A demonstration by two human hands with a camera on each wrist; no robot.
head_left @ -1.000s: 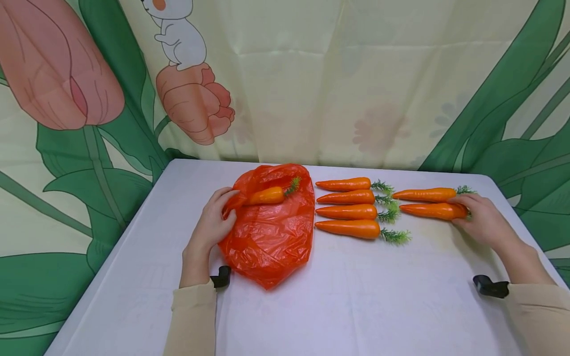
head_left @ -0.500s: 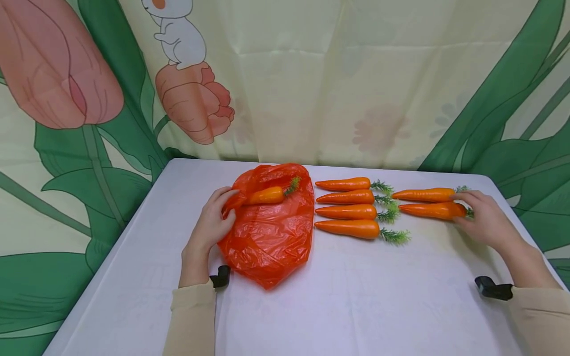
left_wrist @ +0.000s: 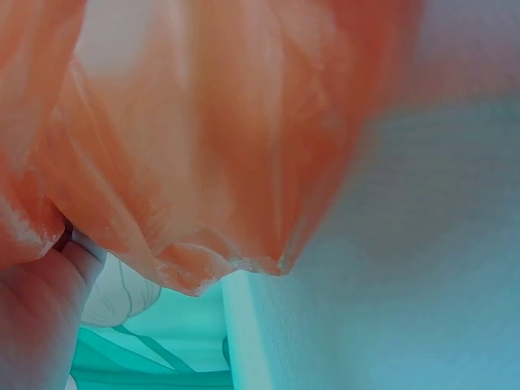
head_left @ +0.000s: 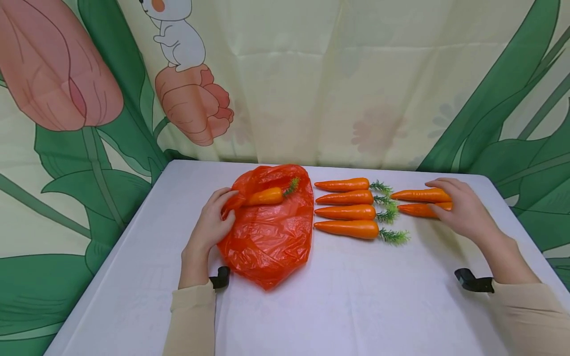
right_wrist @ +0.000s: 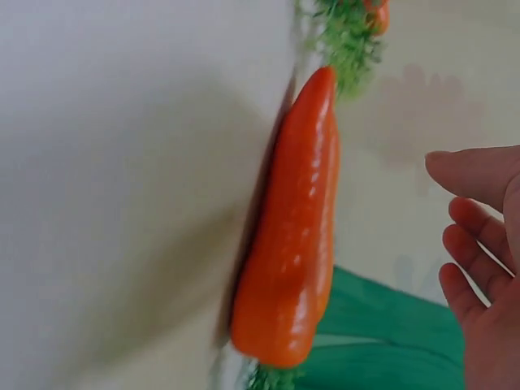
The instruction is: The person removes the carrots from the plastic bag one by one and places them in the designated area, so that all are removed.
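A crinkled red plastic bag [head_left: 271,237] lies on the left half of the table, its edge gripped by my left hand [head_left: 213,217] between thumb and fingers. One orange carrot [head_left: 265,196] with a green top shows in the bag's mouth. Over at the right, my right hand [head_left: 463,210] hovers above two carrots, the nearer carrot [head_left: 416,210] and the farther carrot [head_left: 418,195], covering their tops in the head view. In the right wrist view its thumb and fingers [right_wrist: 467,175] are spread apart with nothing between them, beside the carrot [right_wrist: 292,227].
Several carrots [head_left: 347,212] lie in a column between the bag and the right-hand pair, tips pointing left. A white cloth covers the table [head_left: 356,296]. Behind it hangs a printed curtain [head_left: 289,99].
My right hand first drew back from the nearer right carrot, then moved left and up over the right-hand pair. My left hand and the bag have stayed put.
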